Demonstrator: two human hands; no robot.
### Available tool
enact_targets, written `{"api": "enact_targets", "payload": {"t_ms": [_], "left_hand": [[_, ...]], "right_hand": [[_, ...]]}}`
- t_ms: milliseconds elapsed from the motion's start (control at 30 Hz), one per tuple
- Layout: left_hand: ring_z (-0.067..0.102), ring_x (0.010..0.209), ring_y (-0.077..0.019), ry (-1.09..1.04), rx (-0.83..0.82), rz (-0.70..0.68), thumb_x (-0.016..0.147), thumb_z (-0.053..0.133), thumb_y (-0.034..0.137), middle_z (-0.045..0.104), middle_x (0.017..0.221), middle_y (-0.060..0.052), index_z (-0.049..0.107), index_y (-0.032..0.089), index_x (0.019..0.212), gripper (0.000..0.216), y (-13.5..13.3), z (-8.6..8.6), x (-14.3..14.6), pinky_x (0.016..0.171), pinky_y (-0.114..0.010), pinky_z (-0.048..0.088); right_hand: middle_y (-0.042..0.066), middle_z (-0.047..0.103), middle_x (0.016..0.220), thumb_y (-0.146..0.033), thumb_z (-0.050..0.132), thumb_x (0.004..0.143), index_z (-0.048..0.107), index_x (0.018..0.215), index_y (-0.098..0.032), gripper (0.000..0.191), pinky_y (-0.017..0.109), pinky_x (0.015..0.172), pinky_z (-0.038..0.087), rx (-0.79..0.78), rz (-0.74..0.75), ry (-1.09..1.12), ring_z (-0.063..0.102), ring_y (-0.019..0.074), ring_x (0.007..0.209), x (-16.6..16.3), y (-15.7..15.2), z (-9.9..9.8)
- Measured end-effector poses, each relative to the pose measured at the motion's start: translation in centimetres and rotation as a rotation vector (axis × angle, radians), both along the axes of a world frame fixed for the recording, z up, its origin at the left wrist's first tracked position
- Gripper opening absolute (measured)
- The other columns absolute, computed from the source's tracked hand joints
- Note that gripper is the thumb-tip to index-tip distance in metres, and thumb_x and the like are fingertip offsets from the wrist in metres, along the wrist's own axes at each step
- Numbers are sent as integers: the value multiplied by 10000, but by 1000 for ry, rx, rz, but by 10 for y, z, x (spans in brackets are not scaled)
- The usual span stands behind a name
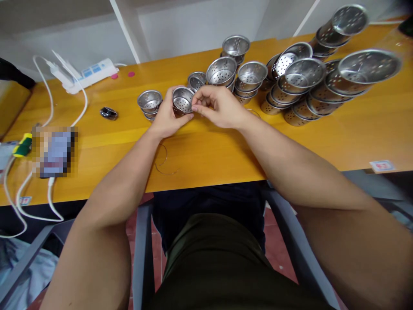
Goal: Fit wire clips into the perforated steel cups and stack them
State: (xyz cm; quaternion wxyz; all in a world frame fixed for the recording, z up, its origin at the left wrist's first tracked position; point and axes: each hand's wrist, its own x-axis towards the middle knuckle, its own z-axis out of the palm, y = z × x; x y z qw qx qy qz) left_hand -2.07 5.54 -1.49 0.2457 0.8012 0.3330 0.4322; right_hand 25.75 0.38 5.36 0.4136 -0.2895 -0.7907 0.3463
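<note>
My left hand (167,118) is wrapped around a small perforated metal cup (183,102), its open mouth tilted toward me. At the cup's right rim, my right hand (214,105) has its thumb and forefinger pinched together; whatever is between them is too small to make out. Just left of the held cup stands a short stack of similar cups (150,102). Behind my hands is another perforated cup (196,80), partly hidden. A thin loose wire (166,157) lies curled on the table below my left hand.
Several stacks of perforated cups (303,79) crowd the right side of the wooden table (206,161). To the left are a white power strip (93,75), a small black object (109,113), a phone (58,153) and white cables (85,101). A white partition (200,30) rises behind.
</note>
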Motion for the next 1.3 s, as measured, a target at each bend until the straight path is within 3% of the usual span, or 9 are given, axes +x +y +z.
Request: {"api": "enact_targets", "payload": {"t_ms": [167,300,667,1000,1100,1300], "left_hand": [[788,1632,-446,28,44,-27,1023,1058,811,743,1722,-193,543,298,1767,1040,-4,3,0,1486,-671,635],[796,1614,-455,56,56,-29,1007,1066,831,758,1721,-196,562,293,1748,1045,-9,7,0,1484,-679,635],[825,1556,-456,65,73,-69,981,1029,959,795,1642,-191,614,266,1728,1101,-5,-2,-1,1475,-682,636],[838,1511,-459,26,-19,-55,882,978,1127,828,1535,-186,653,266,1613,1175,-9,3,3,1444,-724,638],[843,1500,-465,10,-61,-66,844,997,1138,830,1551,-190,664,275,1620,1208,-9,5,2,1445,-748,634],[832,1541,-479,13,-99,-82,838,1033,1108,844,1570,-179,696,269,1646,1212,-13,9,2,1463,-759,615]], "right_hand": [[20,733,865,-726,1062,1097,807,1073,-288,507,420,779,631,10,38,14,633,245,786,1,6,-4],[16,737,840,-686,1078,1094,812,1070,-272,493,394,755,631,-22,53,29,652,231,775,0,6,-4],[20,782,850,-803,1120,1006,825,1070,-299,588,410,706,646,-130,150,41,657,234,739,5,8,-1],[5,774,945,-537,1107,1053,869,1164,-291,360,359,792,634,-18,166,7,659,223,854,5,3,1],[13,764,945,-603,1092,1056,867,1159,-292,397,359,790,624,-32,161,34,658,236,881,2,2,-2],[23,762,920,-909,1083,970,871,1155,-317,655,405,832,648,-126,153,58,642,264,874,5,-1,5]]}}
